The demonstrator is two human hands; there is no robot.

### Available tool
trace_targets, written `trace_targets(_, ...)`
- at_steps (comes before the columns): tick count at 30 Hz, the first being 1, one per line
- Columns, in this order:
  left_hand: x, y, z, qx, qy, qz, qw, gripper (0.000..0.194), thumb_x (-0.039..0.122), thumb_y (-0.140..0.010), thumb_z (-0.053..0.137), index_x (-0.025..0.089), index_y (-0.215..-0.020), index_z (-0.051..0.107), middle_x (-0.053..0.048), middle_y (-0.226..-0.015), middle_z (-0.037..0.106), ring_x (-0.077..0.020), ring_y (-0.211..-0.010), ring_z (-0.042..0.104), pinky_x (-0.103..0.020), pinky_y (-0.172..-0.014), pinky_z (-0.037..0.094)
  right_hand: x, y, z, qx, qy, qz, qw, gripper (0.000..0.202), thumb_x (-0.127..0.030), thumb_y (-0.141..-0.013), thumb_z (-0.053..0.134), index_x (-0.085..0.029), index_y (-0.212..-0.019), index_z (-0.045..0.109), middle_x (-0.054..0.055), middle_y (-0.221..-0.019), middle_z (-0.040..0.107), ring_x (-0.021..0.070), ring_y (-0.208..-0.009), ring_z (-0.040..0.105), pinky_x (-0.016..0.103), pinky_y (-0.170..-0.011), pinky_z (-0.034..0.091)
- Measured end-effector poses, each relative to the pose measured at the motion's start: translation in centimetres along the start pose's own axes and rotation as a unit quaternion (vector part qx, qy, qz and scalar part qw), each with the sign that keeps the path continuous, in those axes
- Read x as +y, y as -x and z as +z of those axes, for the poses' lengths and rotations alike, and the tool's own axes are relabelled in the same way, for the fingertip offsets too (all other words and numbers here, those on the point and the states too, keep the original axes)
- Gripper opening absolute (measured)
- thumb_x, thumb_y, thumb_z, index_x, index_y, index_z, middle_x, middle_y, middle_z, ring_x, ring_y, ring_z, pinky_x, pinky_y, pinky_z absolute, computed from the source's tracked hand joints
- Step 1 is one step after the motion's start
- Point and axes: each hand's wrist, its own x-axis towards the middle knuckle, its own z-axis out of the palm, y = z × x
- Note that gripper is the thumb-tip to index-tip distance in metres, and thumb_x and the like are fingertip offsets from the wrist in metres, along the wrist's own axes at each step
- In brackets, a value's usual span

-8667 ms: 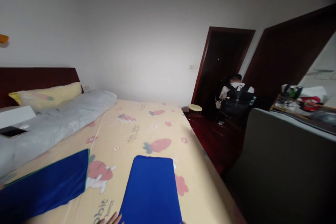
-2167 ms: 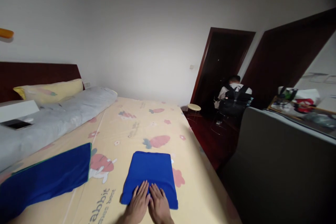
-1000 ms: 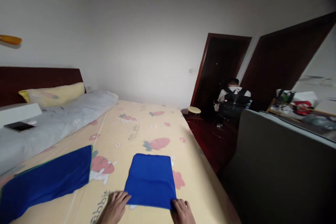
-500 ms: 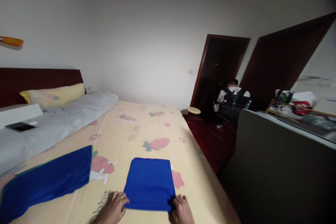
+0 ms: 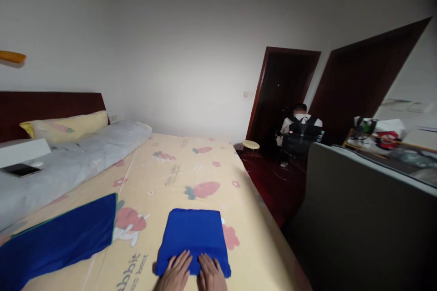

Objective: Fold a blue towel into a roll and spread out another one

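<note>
A blue cloth [image 5: 194,232], folded into a rough square, lies flat on the bed's patterned yellow sheet [image 5: 170,150]. On its near edge rests my left hand [image 5: 175,271], palm down with the fingers extended. My right hand [image 5: 210,273] lies beside it on the same edge, fingers also stretched out, with a small gap between the two hands. Neither hand grips anything. To the left, a second blue cloth [image 5: 68,236] with a green edge is spread in a long strip.
A grey quilt [image 5: 85,159], a yellow pillow [image 5: 68,127] and a dark phone-like object [image 5: 22,169] are at the left. Beyond the bed's right edge are a round stool [image 5: 250,144], a seated person [image 5: 300,127] and a dark grey panel [image 5: 362,218].
Both hands have moved inward from the near corners of the folded cloth onto its near edge. Their fingers have let go of the corners and flattened. The view has shifted slightly.
</note>
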Motion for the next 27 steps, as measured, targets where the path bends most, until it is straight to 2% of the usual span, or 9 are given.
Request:
trace_targets(4,-3.5,2.0,-2.0,-0.014,-0.027,-0.063,0.998,0.051,0.028,-0.099,0.033,0.04,-0.149,0.027,0.001,-0.152,0.045,-0.0173,-0.135,0.046,-0.036,-0.105,0.041,4.1,1.1,-1.7,-0.02,0.046,0.029,0.998,0.043,-0.032,-0.093,0.048,-0.032,-0.136,0.053,0.002,-0.135,0.06,0.0256,-0.119,0.061,0.042,-0.095,0.049)
trace_targets(6,-4.5,2.4,-2.6,-0.031,-0.032,-0.081,0.996,0.052,0.024,-0.098,0.033,0.039,-0.147,0.033,0.0,-0.151,0.047,-0.0188,-0.136,0.046,-0.04,-0.105,0.04,4.7,1.1,-1.9,-0.024,0.059,0.048,0.997,0.045,-0.03,-0.091,0.049,-0.033,-0.135,0.055,0.003,-0.135,0.06,0.029,-0.12,0.06,0.047,-0.095,0.049)
trace_targets(9,-3.7,1.6,-1.8,-0.042,-0.037,-0.108,0.993,0.061,0.009,-0.089,0.034,0.037,-0.142,0.044,0.0,-0.148,0.051,-0.0204,-0.136,0.046,-0.045,-0.107,0.04,2.7,0.1,-0.4,-0.002,0.053,0.076,0.996,0.053,-0.025,-0.081,0.054,-0.029,-0.135,0.056,0.007,-0.141,0.055,0.0329,-0.126,0.055,0.051,-0.101,0.045)
trace_targets(11,-2.1,0.3,-0.6,-0.031,-0.03,-0.105,0.994,0.069,0.001,-0.083,0.033,0.036,-0.14,0.047,0.003,-0.146,0.053,-0.0177,-0.135,0.048,-0.042,-0.108,0.04,0.2,-0.9,1.2,-0.02,0.012,0.066,0.998,0.057,-0.02,-0.077,0.053,-0.03,-0.134,0.057,0.004,-0.14,0.056,0.0296,-0.125,0.056,0.046,-0.103,0.045)
trace_targets(15,0.2,-1.3,1.4,0.032,-0.009,-0.052,0.998,0.058,0.013,-0.092,0.036,0.034,-0.145,0.04,0.002,-0.143,0.055,-0.013,-0.129,0.053,-0.029,-0.104,0.045,-2.4,-1.9,2.6,-0.087,-0.052,0.075,0.992,0.051,-0.022,-0.085,0.048,-0.033,-0.134,0.057,0.0,-0.136,0.059,0.0243,-0.124,0.057,0.041,-0.103,0.047)
trace_targets(18,-0.5,-0.8,0.7,0.041,-0.031,-0.065,0.997,0.052,0.033,-0.099,0.035,0.033,-0.15,0.025,0.0,-0.15,0.047,-0.0165,-0.134,0.048,-0.034,-0.104,0.045,-0.3,-1.3,0.6,-0.11,-0.033,0.127,0.985,0.044,-0.038,-0.095,0.042,-0.032,-0.137,0.054,0.002,-0.142,0.052,0.0279,-0.132,0.05,0.05,-0.107,0.043)
trace_targets(21,-2.2,0.1,-0.8,0.011,-0.051,-0.103,0.993,0.051,0.039,-0.1,0.03,0.036,-0.15,0.019,0.0,-0.154,0.04,-0.0192,-0.138,0.043,-0.042,-0.107,0.04,3.2,-0.3,-2.3,-0.141,-0.006,0.179,0.974,0.051,-0.052,-0.097,0.036,-0.031,-0.142,0.046,0.005,-0.148,0.043,0.0305,-0.136,0.044,0.056,-0.107,0.041)
trace_targets(24,-2.8,0.3,-1.8,-0.012,-0.065,-0.116,0.991,0.05,0.039,-0.1,0.031,0.037,-0.149,0.024,-0.001,-0.154,0.041,-0.0211,-0.139,0.042,-0.047,-0.107,0.036,5.1,0.5,-3.7,-0.168,0.0,0.196,0.966,0.053,-0.054,-0.099,0.029,-0.032,-0.146,0.039,0.003,-0.151,0.041,0.0283,-0.138,0.041,0.057,-0.109,0.037)
trace_targets(27,-2.2,0.2,-1.8,-0.001,-0.098,-0.136,0.986,0.049,0.033,-0.098,0.037,0.035,-0.146,0.036,-0.004,-0.152,0.045,-0.0249,-0.137,0.044,-0.051,-0.105,0.037,5.4,1.0,-3.4,-0.144,0.024,0.171,0.974,0.053,-0.054,-0.099,0.027,-0.032,-0.146,0.04,0.005,-0.15,0.044,0.0278,-0.136,0.045,0.055,-0.107,0.039)
